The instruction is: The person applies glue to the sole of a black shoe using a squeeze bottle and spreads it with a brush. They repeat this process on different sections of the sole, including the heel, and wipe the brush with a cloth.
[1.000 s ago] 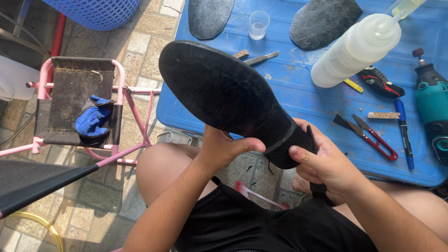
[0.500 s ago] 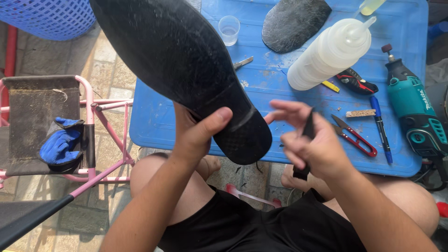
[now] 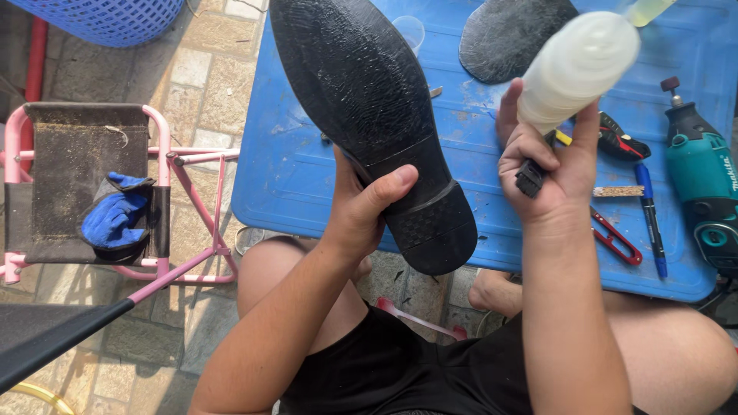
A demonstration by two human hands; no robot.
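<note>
Sunlit stone paving [image 3: 204, 58]; pink folding stool [image 3: 77, 184], perhaps metal, beside blue table [image 3: 284, 169].

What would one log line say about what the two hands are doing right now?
left hand: grips black shoe, sole up | right hand: grips white bottle and a small black tool | below: blue table

— Counting now: one black shoe [image 3: 369, 115]; one loose sole [image 3: 511, 38]; one pale bottle [image 3: 573, 69].

— Tools: one teal rotary tool [image 3: 703, 192]; one blue pen [image 3: 649, 215]; one red snips [image 3: 615, 238]; one clear cup [image 3: 410, 31]; one blue glove [image 3: 115, 219].
</note>
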